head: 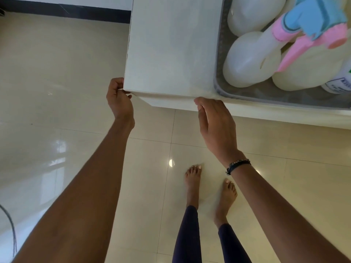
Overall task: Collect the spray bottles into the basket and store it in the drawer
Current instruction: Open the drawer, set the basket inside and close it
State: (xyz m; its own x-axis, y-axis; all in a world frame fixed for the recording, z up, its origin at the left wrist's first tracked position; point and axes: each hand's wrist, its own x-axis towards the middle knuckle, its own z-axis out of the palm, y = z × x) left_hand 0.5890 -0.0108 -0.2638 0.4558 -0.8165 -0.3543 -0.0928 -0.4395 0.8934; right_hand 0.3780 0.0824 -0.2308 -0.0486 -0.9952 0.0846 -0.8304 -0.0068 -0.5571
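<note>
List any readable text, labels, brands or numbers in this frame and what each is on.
Label on the white bottle at the right edge of the basket: dark print on a white sticker, too blurred and cropped to read.
Same bottle, higher up: a small green mark, not legible.
Other spray bottles, the pink and blue trigger head, the white cabinet top: no text visible.
Nothing else in view carries writing.

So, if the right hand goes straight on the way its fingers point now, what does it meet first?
The right hand points at the white drawer front edge; its fingertips look already at it, so it probably meets that edge first. The basket lies beyond.
</note>
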